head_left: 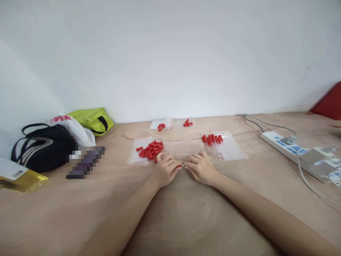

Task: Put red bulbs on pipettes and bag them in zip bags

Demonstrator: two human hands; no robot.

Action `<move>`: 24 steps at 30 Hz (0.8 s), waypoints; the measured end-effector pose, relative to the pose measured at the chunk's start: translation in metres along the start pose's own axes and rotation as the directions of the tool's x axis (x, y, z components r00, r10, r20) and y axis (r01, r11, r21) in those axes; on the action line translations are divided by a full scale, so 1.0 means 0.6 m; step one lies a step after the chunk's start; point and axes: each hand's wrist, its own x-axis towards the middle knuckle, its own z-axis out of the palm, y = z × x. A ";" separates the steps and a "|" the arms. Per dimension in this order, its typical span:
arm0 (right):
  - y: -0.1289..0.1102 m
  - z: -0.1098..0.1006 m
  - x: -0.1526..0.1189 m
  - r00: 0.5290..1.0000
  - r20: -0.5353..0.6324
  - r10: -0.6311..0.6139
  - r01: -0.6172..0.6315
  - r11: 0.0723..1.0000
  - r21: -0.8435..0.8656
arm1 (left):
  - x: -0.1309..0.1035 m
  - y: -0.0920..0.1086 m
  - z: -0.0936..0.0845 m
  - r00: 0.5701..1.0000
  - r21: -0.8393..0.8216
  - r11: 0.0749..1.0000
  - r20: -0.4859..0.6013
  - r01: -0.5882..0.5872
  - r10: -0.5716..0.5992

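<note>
My left hand (167,169) is closed in a pinch on a small red tapered cap (179,166), of which just the end shows. Facing it, my right hand (200,168) pinches a thin pale stick (183,166) whose tip meets the cap. Beyond the left hand, a pile of loose red caps (151,149) lies on a clear plastic bag (133,158). A row of thin pale sticks (182,147) is spread out beyond both hands. To the right, several red-capped sticks (212,139) rest partly over another clear bag (236,151).
Two small groups of red caps (161,126) lie on bags near the wall. A white power strip (282,144) with plugs and cables is at the right. At the left are a black bag (42,147), a green pouch (90,119), a white bag (82,131) and a gold packet (29,181).
</note>
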 end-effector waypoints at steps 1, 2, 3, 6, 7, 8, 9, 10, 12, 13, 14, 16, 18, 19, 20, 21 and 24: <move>0.002 -0.003 0.001 1.000 0.005 0.000 0.000 1.000 -0.031 | -0.001 -0.004 -0.002 1.000 0.005 1.000 -0.007 0.025 -0.025; 0.004 -0.005 0.001 1.000 0.011 0.004 -0.003 0.998 -0.061 | -0.002 -0.007 -0.004 0.999 0.007 0.999 -0.013 0.048 -0.048; 0.006 -0.006 0.001 1.000 0.015 0.010 -0.008 0.996 -0.086 | -0.003 -0.010 -0.005 0.998 0.006 0.998 -0.017 0.067 -0.067; 0.012 -0.006 -0.003 1.000 0.001 0.024 -0.024 0.993 -0.118 | -0.006 -0.015 -0.004 0.994 -0.004 0.994 -0.011 0.106 -0.106; 0.013 -0.005 -0.005 1.000 -0.013 0.021 -0.022 0.993 -0.116 | -0.007 -0.015 -0.003 0.994 -0.007 0.994 -0.001 0.111 -0.111; 0.015 -0.004 -0.006 1.000 -0.027 0.016 -0.019 0.994 -0.112 | -0.008 -0.014 -0.001 0.993 -0.008 0.993 0.005 0.115 -0.115; 0.015 -0.002 -0.007 0.999 -0.041 0.010 -0.014 0.994 -0.108 | -0.008 -0.013 0.000 0.993 -0.008 0.993 0.010 0.120 -0.120; 0.016 -0.001 -0.008 0.999 -0.051 0.004 -0.010 0.994 -0.104 | -0.009 -0.012 0.001 0.993 -0.008 0.993 0.013 0.121 -0.121; 0.018 0.000 -0.009 0.998 -0.064 -0.003 -0.004 0.995 -0.102 | -0.010 -0.011 0.003 0.993 -0.008 0.993 0.017 0.117 -0.117; 0.018 0.000 -0.010 0.998 -0.066 -0.006 -0.001 0.995 -0.101 | -0.011 -0.011 0.003 0.994 -0.010 0.994 0.019 0.112 -0.112; 0.019 0.001 -0.011 0.998 -0.066 -0.009 0.002 0.995 -0.100 | -0.012 -0.012 0.004 0.994 -0.014 0.994 0.023 0.105 -0.104; 0.020 0.001 -0.012 0.998 -0.064 -0.010 0.004 0.995 -0.096 | -0.012 -0.013 0.004 0.996 -0.028 0.996 0.027 0.090 -0.089; 0.019 0.000 -0.013 0.998 -0.057 0.000 -0.005 0.996 -0.089 | -0.013 -0.014 0.003 0.996 -0.044 0.995 0.026 0.087 -0.086; 0.018 0.000 -0.013 0.999 -0.052 0.009 -0.013 0.996 -0.086 | -0.012 -0.013 0.002 0.996 -0.048 0.995 0.028 0.088 -0.087; 0.017 -0.002 -0.013 0.999 -0.045 0.017 -0.021 0.996 -0.084 | -0.012 -0.013 0.000 0.995 -0.046 0.995 0.032 0.093 -0.092; 0.017 -0.004 -0.013 0.999 -0.037 0.025 -0.028 0.996 -0.081 | -0.012 -0.013 -0.001 0.994 -0.033 0.994 0.037 0.104 -0.103; 0.026 -0.008 -0.011 0.989 -0.058 0.134 -0.139 0.986 -0.088 | -0.011 -0.014 -0.004 0.986 0.066 0.985 0.030 0.162 -0.164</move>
